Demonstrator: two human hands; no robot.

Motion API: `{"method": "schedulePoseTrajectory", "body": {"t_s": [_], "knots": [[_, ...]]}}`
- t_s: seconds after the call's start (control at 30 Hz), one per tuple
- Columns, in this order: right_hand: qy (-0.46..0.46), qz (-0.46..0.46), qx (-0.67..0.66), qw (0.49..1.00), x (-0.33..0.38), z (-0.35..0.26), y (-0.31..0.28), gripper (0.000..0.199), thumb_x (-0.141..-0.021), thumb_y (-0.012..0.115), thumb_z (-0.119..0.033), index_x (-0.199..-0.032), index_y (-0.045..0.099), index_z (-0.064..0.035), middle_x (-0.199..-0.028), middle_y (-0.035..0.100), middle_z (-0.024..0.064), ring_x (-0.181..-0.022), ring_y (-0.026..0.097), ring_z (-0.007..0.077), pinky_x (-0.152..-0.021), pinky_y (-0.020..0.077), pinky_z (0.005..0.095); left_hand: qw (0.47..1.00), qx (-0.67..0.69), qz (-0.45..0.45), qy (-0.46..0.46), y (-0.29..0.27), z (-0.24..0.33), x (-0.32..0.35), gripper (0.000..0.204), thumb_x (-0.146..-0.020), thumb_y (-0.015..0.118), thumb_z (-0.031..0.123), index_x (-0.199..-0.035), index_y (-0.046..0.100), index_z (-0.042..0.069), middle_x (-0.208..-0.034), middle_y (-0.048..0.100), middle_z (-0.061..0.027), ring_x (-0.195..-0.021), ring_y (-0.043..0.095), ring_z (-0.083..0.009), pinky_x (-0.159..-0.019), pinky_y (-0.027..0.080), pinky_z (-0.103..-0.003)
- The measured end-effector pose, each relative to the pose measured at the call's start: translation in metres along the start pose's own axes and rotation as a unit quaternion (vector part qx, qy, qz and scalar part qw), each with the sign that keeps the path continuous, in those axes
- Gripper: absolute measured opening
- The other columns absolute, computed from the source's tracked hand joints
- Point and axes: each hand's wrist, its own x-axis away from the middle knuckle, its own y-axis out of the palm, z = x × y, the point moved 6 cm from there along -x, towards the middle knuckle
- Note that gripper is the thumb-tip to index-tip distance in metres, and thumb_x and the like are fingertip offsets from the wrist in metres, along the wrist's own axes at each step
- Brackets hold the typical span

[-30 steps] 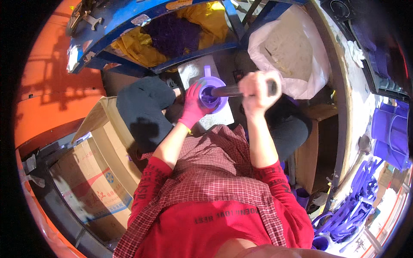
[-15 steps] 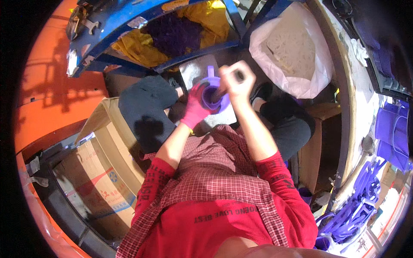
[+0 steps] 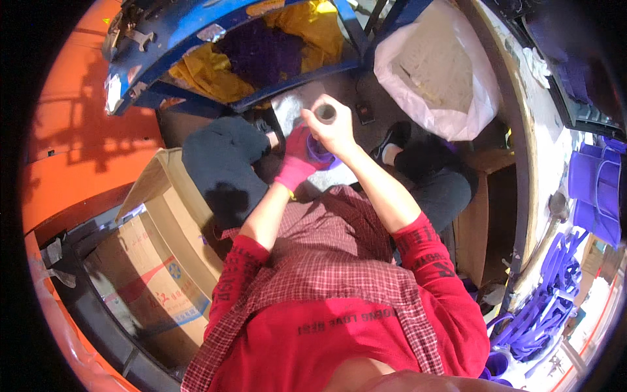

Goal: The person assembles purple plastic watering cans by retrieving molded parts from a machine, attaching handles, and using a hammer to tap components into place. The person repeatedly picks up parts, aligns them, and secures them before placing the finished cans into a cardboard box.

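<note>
My left hand (image 3: 296,159), in a pink-red glove, is closed around the side of a purple plastic cup-shaped piece (image 3: 321,155) held between my knees. My bare right hand (image 3: 339,132) sits right over the piece, its fingers wrapped round an upright tool handle (image 3: 325,114). Only the handle's dark round end shows above the fist. The tool's lower part is hidden by my right hand, as is much of the purple piece.
A blue metal frame (image 3: 297,83) with yellow and purple material stands ahead. A white sack (image 3: 480,108) is at far right, and an opened cardboard box (image 3: 150,274) at left. Purple strips (image 3: 542,313) and a hammer (image 3: 558,206) lie on the right-hand bench.
My right hand has come left and inward over the purple piece, with the tool handle now upright. The piece, whose tab showed before, is now mostly covered. The left hand keeps its hold.
</note>
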Motion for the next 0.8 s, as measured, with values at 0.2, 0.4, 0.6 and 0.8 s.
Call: {"method": "schedulePoseTrajectory", "body": {"t_s": [0.2, 0.4, 0.6, 0.8], "knots": [[-0.225, 0.105, -0.273, 0.929, 0.007, -0.045, -0.103, 0.022, -0.084, 0.066, 0.008, -0.078, 0.050, -0.0065, -0.063, 0.055, 0.0045, -0.048, 0.050, 0.0119, -0.046, 0.0430, 0.0277, 0.986, -0.033, 0.107, 0.126, -0.025, 0.032, -0.005, 0.083, -0.053, 0.090, 0.031, -0.127, 0.057, 0.010, -0.136, 0.053, -0.0182, -0.129, 0.048, -0.0373, -0.109, 0.037, -0.049], [-0.313, -0.073, 0.529, 0.786, -0.028, -0.005, -0.200, 0.026, -0.073, 0.074, -0.009, -0.096, 0.062, -0.0054, -0.097, 0.061, 0.0123, -0.092, 0.062, 0.0314, -0.087, 0.0489, 0.0409, 0.915, -0.313, 0.074, 0.243, -0.076, 0.052, -0.115, 0.065, -0.066, 0.077, 0.021, -0.128, 0.059, 0.018, -0.138, 0.055, -0.0049, -0.132, 0.047, -0.0300, -0.115, 0.024, -0.058], [-0.061, 0.001, 0.515, 0.855, -0.081, 0.059, -0.268, 0.024, -0.087, 0.066, -0.018, -0.107, 0.069, -0.0071, -0.101, 0.070, 0.0137, -0.096, 0.067, 0.0285, -0.086, 0.0512, 0.0438, 0.944, -0.249, 0.071, 0.206, -0.102, 0.077, -0.085, 0.066, -0.064, 0.080, 0.026, -0.124, 0.059, 0.009, -0.132, 0.058, -0.0126, -0.128, 0.050, -0.0349, -0.115, 0.028, -0.059], [-0.034, 0.028, 0.733, 0.679, -0.188, 0.168, -0.264, 0.018, -0.085, 0.058, -0.009, -0.099, 0.070, -0.0040, -0.094, 0.070, 0.0179, -0.089, 0.070, 0.0309, -0.074, 0.0581, 0.0433, 0.968, -0.172, 0.079, 0.165, -0.091, 0.097, -0.032, 0.085, -0.061, 0.086, 0.034, -0.131, 0.053, 0.000, -0.135, 0.055, -0.0200, -0.128, 0.048, -0.0422, -0.114, 0.029, -0.059]]}}
